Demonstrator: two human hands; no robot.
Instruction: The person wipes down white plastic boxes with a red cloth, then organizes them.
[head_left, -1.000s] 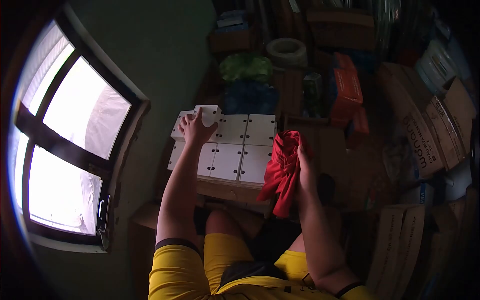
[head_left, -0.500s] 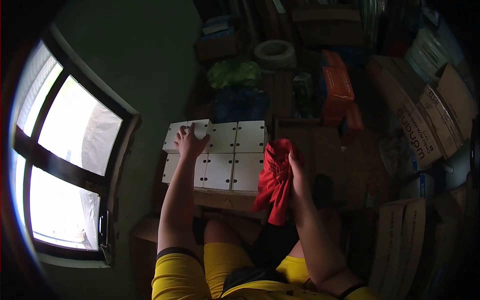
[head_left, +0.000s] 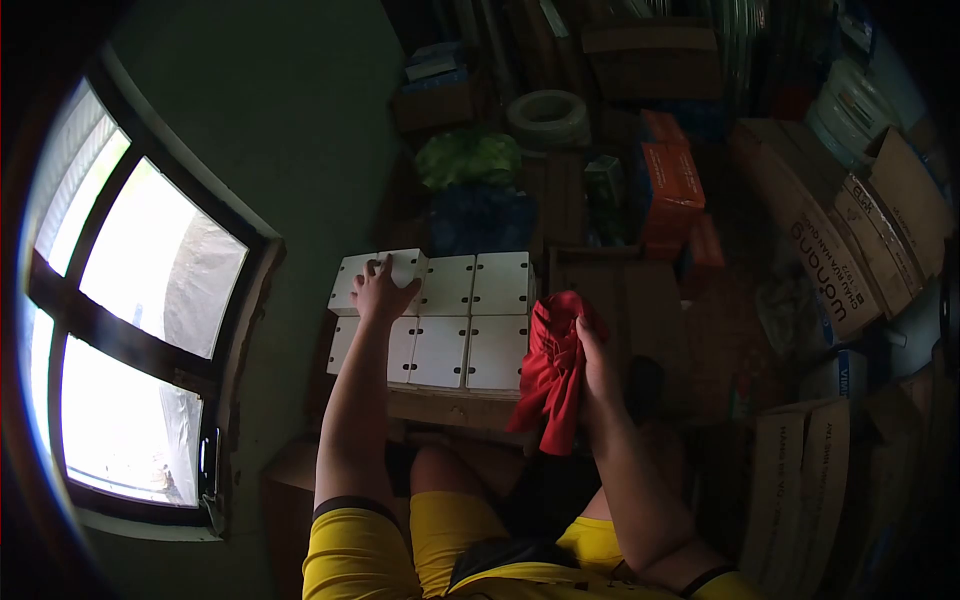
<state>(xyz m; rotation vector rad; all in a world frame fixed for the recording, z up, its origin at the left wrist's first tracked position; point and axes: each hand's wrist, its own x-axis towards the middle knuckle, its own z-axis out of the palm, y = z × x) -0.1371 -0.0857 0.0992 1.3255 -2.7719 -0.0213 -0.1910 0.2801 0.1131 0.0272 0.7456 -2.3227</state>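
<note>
My left hand (head_left: 383,294) rests with spread fingers on the white boxes at the back left of a block of several white boxes (head_left: 439,350). Its fingers and wrist hide parts of those boxes. The boxes lie side by side in two rows, each with small dark oval marks near its edges. The back-row white box (head_left: 402,262) by my fingertips stands slightly higher than its neighbours. To the right, my right hand (head_left: 598,367) is closed around a crumpled red cloth (head_left: 552,350), which hangs down beside the front-row boxes.
Under the boxes is a brown cardboard surface (head_left: 450,408). An open cardboard box (head_left: 640,300) stands to the right, with orange boxes (head_left: 672,185) behind it. Large cartons (head_left: 810,230) line the right side. A bright window (head_left: 150,290) is at left.
The view has shifted slightly, so the boxes appear a little lower. Both hands keep nearly the same places, the left on the boxes and the right holding the red cloth.
</note>
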